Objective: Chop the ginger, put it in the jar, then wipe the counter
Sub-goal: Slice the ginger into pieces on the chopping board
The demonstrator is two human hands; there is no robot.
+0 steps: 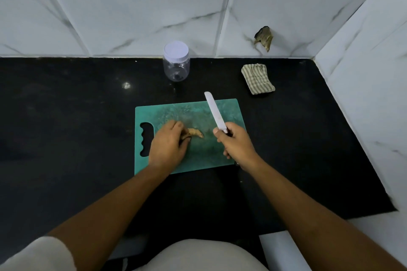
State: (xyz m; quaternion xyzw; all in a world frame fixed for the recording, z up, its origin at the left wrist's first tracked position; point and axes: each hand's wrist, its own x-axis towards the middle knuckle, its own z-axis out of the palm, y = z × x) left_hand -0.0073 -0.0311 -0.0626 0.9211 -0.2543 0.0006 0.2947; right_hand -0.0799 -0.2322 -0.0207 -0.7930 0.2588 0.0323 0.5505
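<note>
So the teal cutting board (198, 112) sits on the black counter (66, 116) with its grip cutout at the left end, out of the way of the cutting.

On the board's left half, the left hand (168, 145) has its fingers curled down over one end of the ginger (196, 133), pinning it. The other end sticks out toward the board's middle, which I'd guess leaves bare root for the blade. The ginger looks whole, so chopping hasn't really started.

Past the board's far edge is the clear jar (176, 66) with its white lid on. It looks empty, parked close enough to fill later.

Over the board's right half, the right hand (235, 144) is wrapped round the handle of the knife (214, 112). The blade angles away, its tip past the far edge and clear of the ginger, so it reads as lining up the first cut.

Beyond the board's far right corner is a folded striped cloth (257, 81), presumably waiting for the wipe-down.
</note>
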